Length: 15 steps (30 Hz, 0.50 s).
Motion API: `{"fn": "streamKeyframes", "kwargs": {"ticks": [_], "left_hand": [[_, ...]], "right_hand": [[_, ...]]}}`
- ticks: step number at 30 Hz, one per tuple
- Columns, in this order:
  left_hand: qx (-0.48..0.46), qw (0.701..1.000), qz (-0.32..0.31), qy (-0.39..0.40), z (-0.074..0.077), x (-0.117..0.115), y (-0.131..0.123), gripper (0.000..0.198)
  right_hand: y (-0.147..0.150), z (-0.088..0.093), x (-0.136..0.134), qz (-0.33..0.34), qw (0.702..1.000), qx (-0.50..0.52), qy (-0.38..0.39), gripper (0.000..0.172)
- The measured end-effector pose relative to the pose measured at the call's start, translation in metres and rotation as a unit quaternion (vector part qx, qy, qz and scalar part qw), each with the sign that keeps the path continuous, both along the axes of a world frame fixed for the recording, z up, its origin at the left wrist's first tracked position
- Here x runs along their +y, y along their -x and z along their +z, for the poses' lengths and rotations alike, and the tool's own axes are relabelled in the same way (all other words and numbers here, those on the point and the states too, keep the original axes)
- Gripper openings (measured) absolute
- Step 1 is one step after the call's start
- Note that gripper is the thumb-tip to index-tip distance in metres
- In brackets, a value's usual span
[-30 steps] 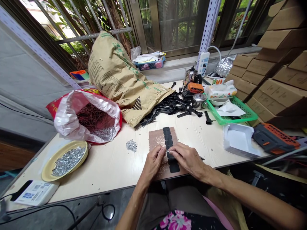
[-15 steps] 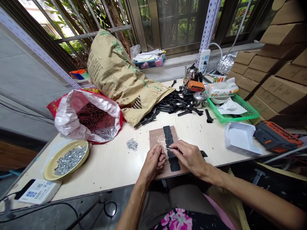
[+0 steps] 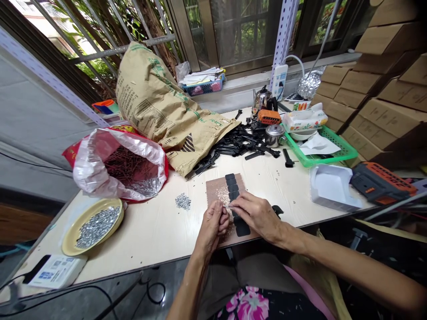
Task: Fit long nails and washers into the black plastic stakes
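My left hand is closed, thumb and fingers pinched together above the brown board. What its fingers hold is mostly hidden. My right hand pinches a thin silvery metal piece, whose tip meets the left fingertips. Beneath the hands, a row of black rounded pieces runs down the board, partly covered by the right hand. Tiny pale bits are scattered beside that row. A small pile of silvery metal parts lies left of the board.
A yellow bowl of metal parts and an open bag of dark red screws or pins stand left. Black plastic parts spill from a paper sack. A green basket, white tray and power-tool battery sit right.
My right hand has moved slightly left and up, bringing the thin silvery piece against the left fingertips. The view has shifted a little; both hands stay pinched.
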<state>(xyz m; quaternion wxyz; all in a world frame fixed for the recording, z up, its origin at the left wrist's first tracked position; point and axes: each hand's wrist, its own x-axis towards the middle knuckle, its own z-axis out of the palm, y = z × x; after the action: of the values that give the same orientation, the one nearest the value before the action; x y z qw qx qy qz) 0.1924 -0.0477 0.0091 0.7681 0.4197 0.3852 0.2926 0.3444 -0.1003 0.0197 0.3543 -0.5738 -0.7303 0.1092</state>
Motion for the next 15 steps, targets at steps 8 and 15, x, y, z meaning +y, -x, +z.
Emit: {"fn": "streamKeyframes", "kwargs": {"ticks": [8, 15], "left_hand": [[0.188, 0.949, 0.041, -0.248, -0.0026, -0.0072, -0.0042, 0.037], [0.276, 0.9, 0.033, -0.337, 0.0002, -0.0063, 0.0007, 0.035]], "right_hand": [[0.0016, -0.0036, -0.0012, -0.027, 0.999, -0.02, 0.013, 0.018], [0.0046, -0.0046, -0.0007, -0.034, 0.999, -0.013, 0.024, 0.017]]}}
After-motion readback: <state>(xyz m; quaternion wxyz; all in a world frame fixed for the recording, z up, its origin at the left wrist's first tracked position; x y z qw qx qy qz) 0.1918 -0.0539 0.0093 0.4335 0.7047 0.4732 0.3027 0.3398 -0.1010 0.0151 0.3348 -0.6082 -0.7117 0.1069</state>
